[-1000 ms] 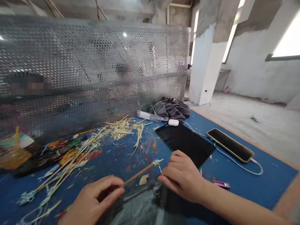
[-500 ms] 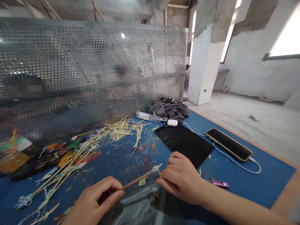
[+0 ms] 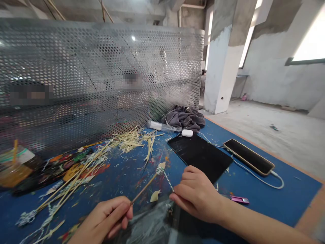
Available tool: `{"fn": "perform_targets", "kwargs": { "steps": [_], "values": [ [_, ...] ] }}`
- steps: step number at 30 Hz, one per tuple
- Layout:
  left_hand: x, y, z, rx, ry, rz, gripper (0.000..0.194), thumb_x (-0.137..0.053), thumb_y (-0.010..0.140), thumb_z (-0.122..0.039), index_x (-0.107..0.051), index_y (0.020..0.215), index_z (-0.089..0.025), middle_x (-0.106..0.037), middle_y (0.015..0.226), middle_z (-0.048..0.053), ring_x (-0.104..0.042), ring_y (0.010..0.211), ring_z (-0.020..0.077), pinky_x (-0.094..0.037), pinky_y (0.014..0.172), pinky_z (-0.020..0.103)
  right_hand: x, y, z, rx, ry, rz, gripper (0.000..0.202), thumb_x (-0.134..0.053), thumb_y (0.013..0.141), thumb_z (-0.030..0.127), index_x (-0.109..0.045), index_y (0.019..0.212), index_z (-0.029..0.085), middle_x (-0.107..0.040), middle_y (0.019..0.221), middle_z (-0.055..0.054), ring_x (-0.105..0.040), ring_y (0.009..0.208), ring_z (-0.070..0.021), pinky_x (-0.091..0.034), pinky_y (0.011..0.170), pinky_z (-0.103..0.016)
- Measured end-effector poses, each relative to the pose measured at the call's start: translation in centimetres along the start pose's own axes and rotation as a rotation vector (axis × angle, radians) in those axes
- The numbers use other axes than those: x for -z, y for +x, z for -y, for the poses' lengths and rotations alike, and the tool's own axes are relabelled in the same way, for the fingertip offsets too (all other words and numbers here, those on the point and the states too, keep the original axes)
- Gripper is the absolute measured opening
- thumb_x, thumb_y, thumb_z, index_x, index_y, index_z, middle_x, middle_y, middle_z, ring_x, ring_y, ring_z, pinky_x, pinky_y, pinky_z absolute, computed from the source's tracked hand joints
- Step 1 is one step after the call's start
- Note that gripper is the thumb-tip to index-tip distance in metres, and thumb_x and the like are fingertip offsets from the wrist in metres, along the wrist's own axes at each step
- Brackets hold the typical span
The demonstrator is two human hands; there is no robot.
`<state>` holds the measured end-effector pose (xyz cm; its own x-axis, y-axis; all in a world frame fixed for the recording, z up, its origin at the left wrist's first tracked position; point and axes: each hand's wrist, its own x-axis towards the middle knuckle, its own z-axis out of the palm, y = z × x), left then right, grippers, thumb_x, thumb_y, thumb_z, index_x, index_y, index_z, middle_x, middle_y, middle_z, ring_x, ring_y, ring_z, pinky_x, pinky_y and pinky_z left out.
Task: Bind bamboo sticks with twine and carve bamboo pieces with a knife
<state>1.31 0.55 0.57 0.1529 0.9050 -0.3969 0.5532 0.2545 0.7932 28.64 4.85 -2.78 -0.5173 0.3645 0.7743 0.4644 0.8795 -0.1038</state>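
Between the thumb and fingers of my left hand (image 3: 109,217) is a thin wooden stick (image 3: 144,189), slanting up and away to the right. Green-and-white twisted string (image 3: 167,178) is wound in a knot around the stick's far end. From that knot the string runs taut down to my right hand (image 3: 196,196), which pinches it. Below the hands lies clear plastic (image 3: 149,225), partly covered. To the left rest several similar sticks (image 3: 73,184) with string tied at their near ends.
A perforated metal screen (image 3: 101,74) stands behind the blue table (image 3: 286,193). Pale shavings (image 3: 129,140), a black board (image 3: 200,154), a white earphone case (image 3: 187,133), a phone (image 3: 248,156) on a cable, a purple cutter (image 3: 239,200) and a grey cloth (image 3: 184,118) lie about. A jar (image 3: 14,173) is at left.
The stick's far end has swung up and to the left, away from my right hand. More string now stretches between knot and right hand. My left fingers have closed further around the stick.
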Motion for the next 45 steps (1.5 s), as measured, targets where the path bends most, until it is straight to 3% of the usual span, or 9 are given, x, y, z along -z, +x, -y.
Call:
{"fn": "perform_targets", "kwargs": {
  "steps": [5, 9, 13, 17, 21, 23, 27, 33, 45],
  "values": [
    [0.0, -0.1, -0.3, 0.013, -0.04, 0.034, 0.074, -0.044, 0.07, -0.088, -0.06, 0.068, -0.015, -0.047, 0.055, -0.003, -0.026, 0.045, 0.0063, -0.019, 0.045, 0.02, -0.1, -0.1, 0.0, 0.009, 0.003, 0.006, 0.044, -0.04, 0.101, 0.028, -0.055, 0.06, 0.017, -0.054, 0.053, 0.001, -0.039, 0.053, -0.0109, -0.032, 0.065, -0.03],
    [0.3, 0.0, 0.6, 0.025, -0.07, 0.014, 0.074, -0.042, 0.072, -0.088, -0.055, 0.062, -0.016, -0.044, 0.051, -0.004, -0.026, 0.044, 0.0068, -0.019, 0.045, 0.021, -0.1, -0.1, 0.0, -0.002, 0.007, 0.013, 0.043, -0.04, 0.1, 0.027, -0.055, 0.061, 0.017, -0.054, 0.052, 0.001, -0.04, 0.052, -0.011, -0.032, 0.065, -0.03],
    [0.1, -0.1, 1.4, 0.006, -0.197, 0.019, 0.07, -0.04, 0.079, -0.083, -0.05, 0.057, -0.017, -0.03, 0.039, -0.006, -0.018, 0.039, 0.007, -0.016, 0.041, 0.021, 0.0, 0.0, 0.0, -0.053, 0.011, 0.012, 0.04, -0.041, 0.1, 0.024, -0.054, 0.062, 0.018, -0.055, 0.053, 0.002, -0.041, 0.052, -0.011, -0.031, 0.064, -0.03],
    [-0.1, -0.3, 1.0, -0.045, -0.4, 0.125, 0.059, -0.061, 0.071, -0.078, -0.053, 0.078, -0.02, -0.025, 0.035, -0.012, -0.01, 0.034, 0.004, -0.006, 0.038, 0.017, 0.4, 0.0, -0.2, -0.093, 0.027, -0.002, 0.036, -0.043, 0.099, 0.022, -0.055, 0.066, 0.018, -0.055, 0.054, 0.002, -0.041, 0.053, -0.0112, -0.03, 0.064, -0.03],
    [0.1, -0.3, 1.1, -0.07, -0.463, 0.155, 0.054, -0.068, 0.073, -0.069, -0.047, 0.072, -0.02, -0.024, 0.032, -0.014, -0.007, 0.03, 0.001, -0.005, 0.035, 0.014, 0.6, 0.1, -0.4, -0.108, 0.037, -0.024, 0.034, -0.044, 0.099, 0.021, -0.054, 0.067, 0.018, -0.053, 0.054, 0.003, -0.04, 0.053, -0.0109, -0.03, 0.064, -0.029],
    [0.2, -0.4, 1.1, -0.075, -0.463, 0.127, 0.055, -0.062, 0.076, -0.071, -0.05, 0.069, -0.019, -0.025, 0.033, -0.012, -0.009, 0.03, 0.0014, -0.007, 0.034, 0.014, 0.7, 0.1, -0.4, -0.108, 0.04, -0.031, 0.034, -0.045, 0.099, 0.021, -0.054, 0.066, 0.018, -0.052, 0.054, 0.003, -0.039, 0.053, -0.0106, -0.029, 0.064, -0.029],
    [0.0, -1.0, -0.2, -0.054, -0.472, -0.036, 0.059, -0.062, 0.075, -0.073, -0.056, 0.065, -0.016, -0.026, 0.037, -0.01, -0.011, 0.036, 0.0012, -0.01, 0.037, 0.012, 0.6, -0.1, -0.3, -0.11, 0.033, -0.034, 0.035, -0.045, 0.099, 0.021, -0.053, 0.065, 0.018, -0.05, 0.054, 0.003, -0.037, 0.053, -0.0106, -0.029, 0.063, -0.029],
    [-0.6, -1.7, -2.0, 0.007, -0.518, -0.092, 0.062, -0.067, 0.067, -0.076, -0.056, 0.062, -0.015, -0.023, 0.039, -0.01, -0.009, 0.039, 0.0015, -0.01, 0.038, 0.012, 0.6, 0.0, -0.3, -0.117, 0.036, -0.041, 0.035, -0.044, 0.099, 0.021, -0.056, 0.066, 0.018, -0.051, 0.054, 0.003, -0.037, 0.052, -0.0106, -0.03, 0.063, -0.029],
    [0.6, 0.0, 1.3, 0.03, -0.485, -0.162, 0.059, -0.078, 0.056, -0.07, -0.062, 0.073, -0.016, -0.035, 0.049, -0.008, -0.015, 0.039, 0.0006, -0.013, 0.037, 0.013, 1.0, 0.2, 0.1, -0.083, 0.037, -0.065, 0.033, -0.045, 0.098, 0.02, -0.055, 0.067, 0.018, -0.051, 0.052, 0.003, -0.038, 0.052, -0.011, -0.031, 0.064, -0.03]
  ]
}}
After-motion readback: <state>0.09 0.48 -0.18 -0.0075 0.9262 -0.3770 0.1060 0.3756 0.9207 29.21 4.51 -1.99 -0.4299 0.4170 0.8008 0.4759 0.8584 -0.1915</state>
